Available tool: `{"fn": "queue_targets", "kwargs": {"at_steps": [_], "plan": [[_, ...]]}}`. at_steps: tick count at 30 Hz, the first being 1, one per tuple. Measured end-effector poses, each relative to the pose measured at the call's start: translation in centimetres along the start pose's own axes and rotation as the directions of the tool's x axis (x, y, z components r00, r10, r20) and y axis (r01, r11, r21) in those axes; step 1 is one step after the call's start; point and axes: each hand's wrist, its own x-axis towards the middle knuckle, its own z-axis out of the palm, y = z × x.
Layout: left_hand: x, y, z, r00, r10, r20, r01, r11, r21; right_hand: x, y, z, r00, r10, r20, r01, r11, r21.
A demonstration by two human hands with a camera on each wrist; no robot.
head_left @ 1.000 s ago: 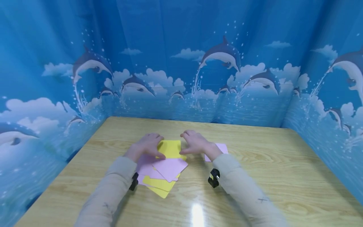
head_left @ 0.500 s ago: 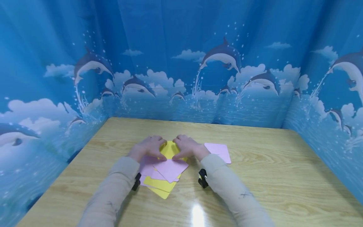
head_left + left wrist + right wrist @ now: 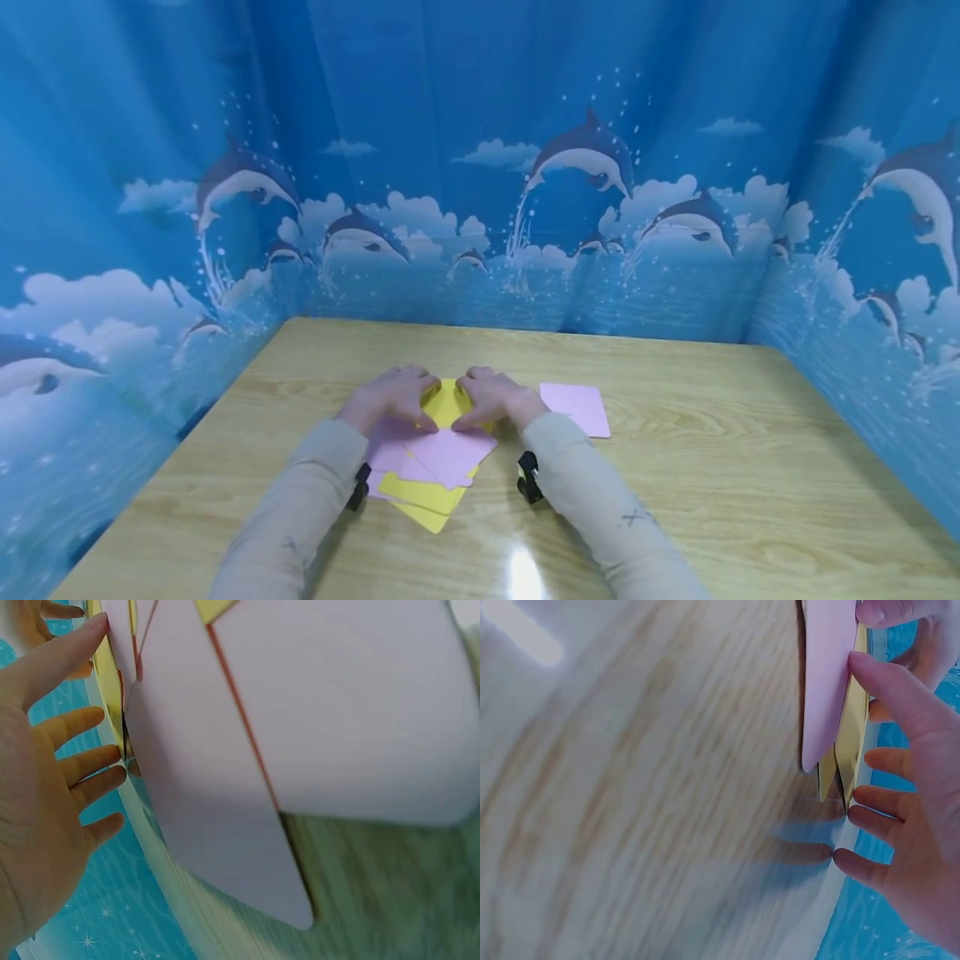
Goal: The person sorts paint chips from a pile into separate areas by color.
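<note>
Left hand: fingers spread, thumb at the far edge of the top rounded-corner pink card.
Right hand: fingers likewise apart, thumb reaching the same edge.
Flat yellow card: between both hands, at the pile's far end.
Pile's near end: a yellow corner juts toward the person.
Lone square pink card: beside the right wrist, apart from the pile.
Pale wood-grain table: broad stretch rightward, narrower band before the blue dolphin-print curtain.
</note>
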Motion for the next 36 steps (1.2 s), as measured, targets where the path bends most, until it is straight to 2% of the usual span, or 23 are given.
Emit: {"fn": "queue_targets", "kwargs": {"at_steps": [14,21,29,36], "plan": [[-0.21,0.01,0.17,1.000,-0.017,0.021,0.017,1.000,-0.011,0.12,-0.47,-0.27,0.997,0.028,0.072,-0.030,0.999,0.022],[-0.38,0.31,0.00,0.999,-0.016,0.028,0.016,1.000,-0.012,0.15,-0.58,-0.45,0.997,0.028,0.071,-0.031,0.999,0.035],[-0.35,0.45,0.30,0.998,-0.046,0.036,0.048,0.998,-0.037,0.11,-0.83,-0.59,0.996,0.039,0.078,-0.044,0.998,0.053],[-0.37,0.48,0.30,0.999,-0.029,0.031,0.031,0.999,-0.041,0.08,-0.75,-0.61,0.994,0.061,0.088,-0.064,0.998,0.031]]}}
